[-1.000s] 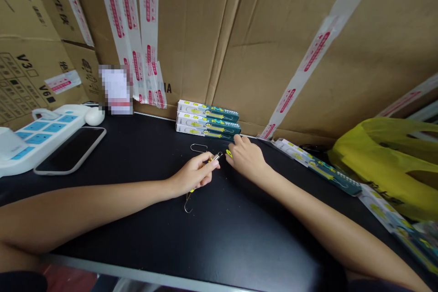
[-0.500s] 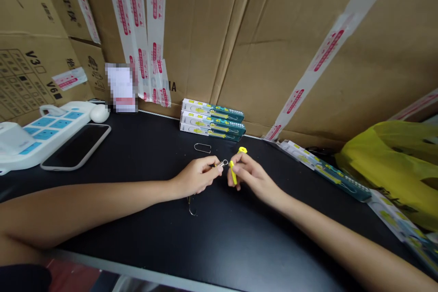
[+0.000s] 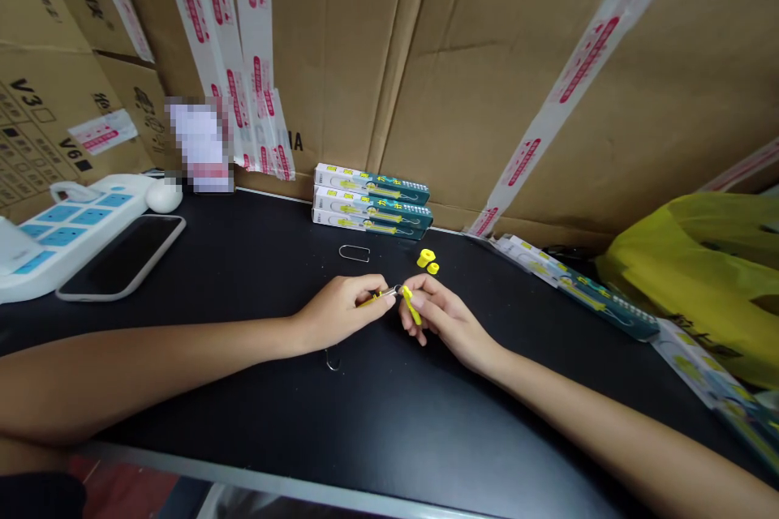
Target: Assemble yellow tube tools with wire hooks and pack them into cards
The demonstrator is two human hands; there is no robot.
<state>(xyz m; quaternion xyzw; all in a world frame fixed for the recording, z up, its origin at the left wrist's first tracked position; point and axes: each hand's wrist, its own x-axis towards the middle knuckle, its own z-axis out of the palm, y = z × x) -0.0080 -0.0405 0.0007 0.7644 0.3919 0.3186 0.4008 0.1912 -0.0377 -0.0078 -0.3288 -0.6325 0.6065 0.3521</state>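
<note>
My left hand (image 3: 344,304) pinches a thin metal piece with a small ring (image 3: 397,289) at its end; some yellow shows between the fingers. Below that hand a silver hook (image 3: 332,362) hangs out, its upper part hidden by the hand. Close on the right, my right hand (image 3: 447,315) grips a small yellow plastic piece (image 3: 412,306) by its thumb and fingers, at the ring. Whether ring and yellow piece are joined is too small to tell. Behind the hands lie a bent wire loop (image 3: 354,253) and two yellow caps (image 3: 426,258).
Printed boxes (image 3: 371,211) are stacked at the back against cardboard. More boxes (image 3: 578,288) lie at the right beside a yellow bag (image 3: 699,284). On the left are a power strip (image 3: 79,227), a dark phone (image 3: 125,258) and a blurred upright object (image 3: 200,150).
The view has shifted slightly. Both yellow caps now show behind my right hand, which is a little lower. The yellow piece has tilted and sits closer to the ring.
</note>
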